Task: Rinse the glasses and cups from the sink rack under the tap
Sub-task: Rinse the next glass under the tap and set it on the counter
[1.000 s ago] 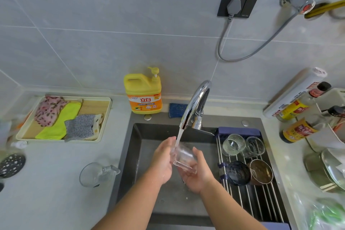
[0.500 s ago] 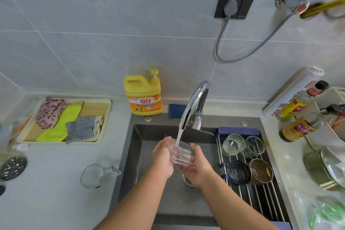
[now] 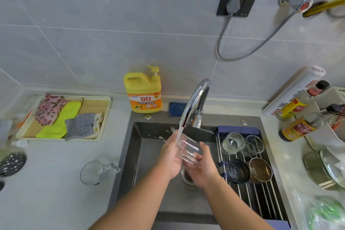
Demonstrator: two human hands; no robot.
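Clear, smooth-walled glass [image 3: 189, 150] lies tilted under the curved chrome tap [image 3: 194, 101], over the dark sink [image 3: 130, 155]. My left hand [image 3: 172, 157] curls round its side and my right hand [image 3: 203, 170] cups its base.

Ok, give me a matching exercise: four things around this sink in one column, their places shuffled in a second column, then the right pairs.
Things:
1. clear glass
2. glass jug
3. dark blue cup
4. yellow detergent bottle

Places:
A. on the sink rack
B. held under the running tap
C. on the counter left of the sink
D. by the wall behind the sink

Pairs: 1-B, 2-C, 3-A, 4-D.
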